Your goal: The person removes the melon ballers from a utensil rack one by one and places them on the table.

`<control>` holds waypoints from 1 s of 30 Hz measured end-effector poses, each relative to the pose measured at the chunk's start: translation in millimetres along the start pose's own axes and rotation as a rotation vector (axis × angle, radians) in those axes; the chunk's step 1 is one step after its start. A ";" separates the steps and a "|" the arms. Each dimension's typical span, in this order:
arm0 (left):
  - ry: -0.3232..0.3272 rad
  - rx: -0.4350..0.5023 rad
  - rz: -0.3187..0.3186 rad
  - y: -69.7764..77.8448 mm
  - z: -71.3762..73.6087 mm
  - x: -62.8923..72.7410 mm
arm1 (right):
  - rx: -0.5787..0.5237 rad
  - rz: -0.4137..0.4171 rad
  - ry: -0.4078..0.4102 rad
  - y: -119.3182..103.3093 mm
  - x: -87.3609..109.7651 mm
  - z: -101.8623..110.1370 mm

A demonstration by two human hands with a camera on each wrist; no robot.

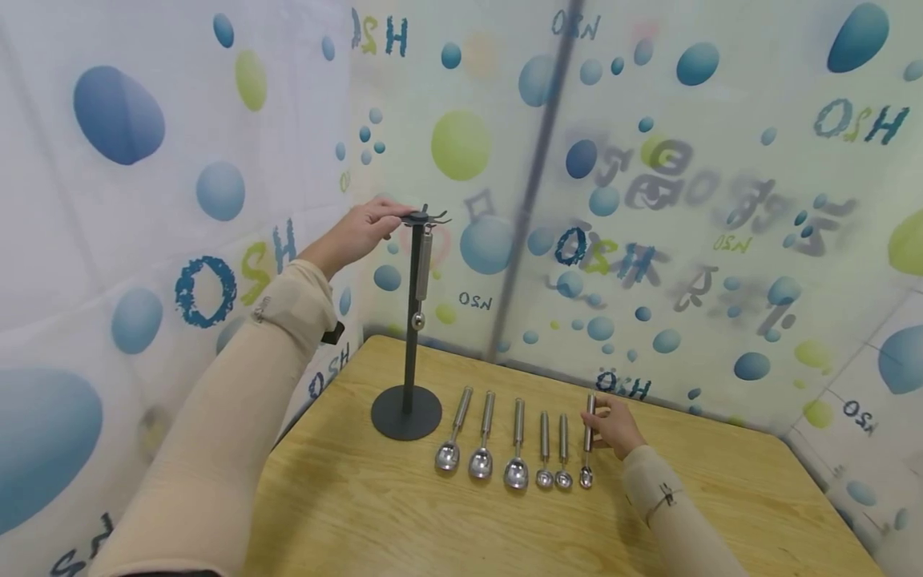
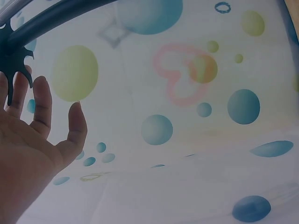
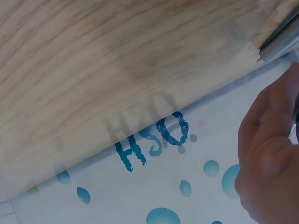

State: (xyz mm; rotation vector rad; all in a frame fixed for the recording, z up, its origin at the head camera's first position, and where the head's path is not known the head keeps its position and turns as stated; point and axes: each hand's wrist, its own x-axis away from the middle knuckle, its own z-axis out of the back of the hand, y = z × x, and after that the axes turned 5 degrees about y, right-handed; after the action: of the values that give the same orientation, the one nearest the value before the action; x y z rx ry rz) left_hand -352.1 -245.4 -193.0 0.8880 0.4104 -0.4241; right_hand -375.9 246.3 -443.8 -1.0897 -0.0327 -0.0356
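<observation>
My left hand [image 1: 363, 232] rests on the top of a black hanging rack [image 1: 411, 353], fingers extended over its hooks. In the left wrist view, the fingers of that left hand [image 2: 35, 135] reach under the dark prongs of the rack [image 2: 16, 58]. A metal scoop with a small round bowl [image 1: 424, 268] hangs from one hook. At the right end of a row, my right hand [image 1: 618, 426] pinches the handle of a small melon baller [image 1: 586, 478], its bowl low at the table. The right wrist view shows the right hand [image 3: 273, 154] partly, beside a metal handle [image 3: 282, 44].
On the wooden table [image 1: 346, 505], two small scoops [image 1: 544, 449] and three larger ice cream scoops [image 1: 518, 433] lie side by side, bowls toward me. The rack's round base [image 1: 389, 423] stands to their left. A patterned curtain [image 1: 461, 144] surrounds the table's back and left sides.
</observation>
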 end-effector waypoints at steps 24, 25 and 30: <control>-0.007 -0.007 0.002 -1.3 -0.6 -1.2 | 0.097 -0.210 -0.028 20.9 -24.6 -9.2; -0.007 -0.006 0.000 -1.2 -0.6 -1.1 | 0.105 -0.206 -0.029 21.4 -24.7 -10.1; 0.002 -0.001 0.001 -1.4 -0.4 -0.6 | 0.262 -0.137 -0.002 22.5 -26.1 -16.2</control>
State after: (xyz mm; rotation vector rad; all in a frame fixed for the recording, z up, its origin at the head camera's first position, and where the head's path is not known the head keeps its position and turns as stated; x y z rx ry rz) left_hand -353.4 -245.8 -193.8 0.8879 0.4117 -0.4219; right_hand -400.8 242.7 -472.3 -0.8241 -0.1109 -0.1491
